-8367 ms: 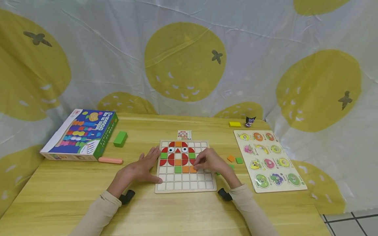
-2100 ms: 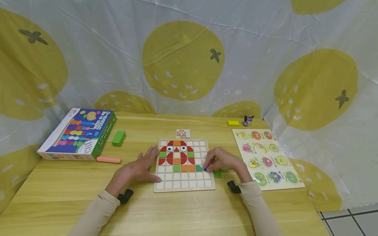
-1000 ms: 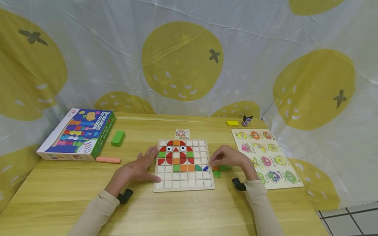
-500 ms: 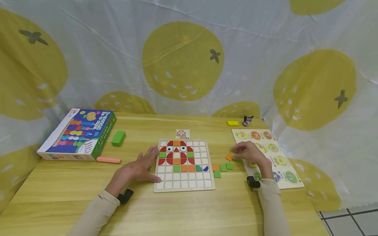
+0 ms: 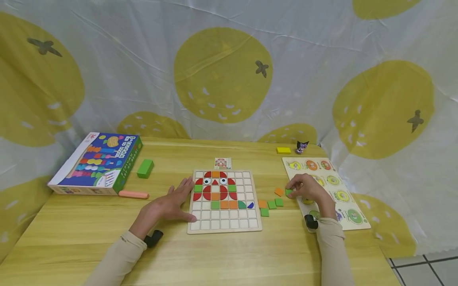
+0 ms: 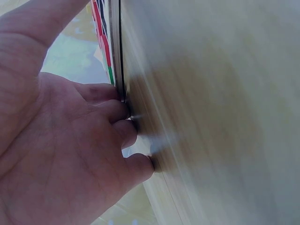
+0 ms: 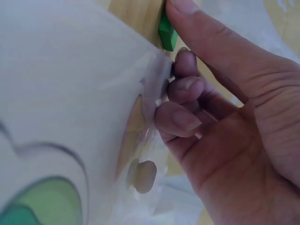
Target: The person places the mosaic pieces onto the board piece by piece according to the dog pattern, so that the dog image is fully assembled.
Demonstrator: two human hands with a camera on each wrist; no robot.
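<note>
— Two hands on the table, head view first. What's the left hand (image 5: 169, 207) doing?

— Lying flat beside the grid board (image 5: 224, 229), fingers straight and spread, tips against the board's left edge, thumb at its near corner. It grasps nothing.

— And the right hand (image 5: 308, 189)?

— Well off to the right, over the near edge of the fruit puzzle board (image 5: 358, 226). Fingers curled, tips closing on a green tile (image 5: 288, 192) that sits on the table between the two boards. An orange tile (image 5: 279, 192) lies just beside it; more loose tiles (image 5: 270, 205) sit against the grid board's right side.

— Left wrist view?

— Blurred. Left hand (image 6: 65, 140) fills it; fingertips (image 6: 140, 166) press the wooden surface, fingers only slightly bent, nothing between them. A coloured edge shows above, too blurred to name.

— Right wrist view?

— Thumb and forefinger of the right hand (image 7: 225, 112) pinch the green tile (image 7: 166, 33) at the top of the frame. The other fingers (image 7: 176, 119) are curled in, knuckles against the pale puzzle board (image 7: 56, 93).

— Anything else on the table?

— A game box (image 5: 96, 163), a green block (image 5: 145, 168), and a pink stick (image 5: 133, 194), all far left.
</note>
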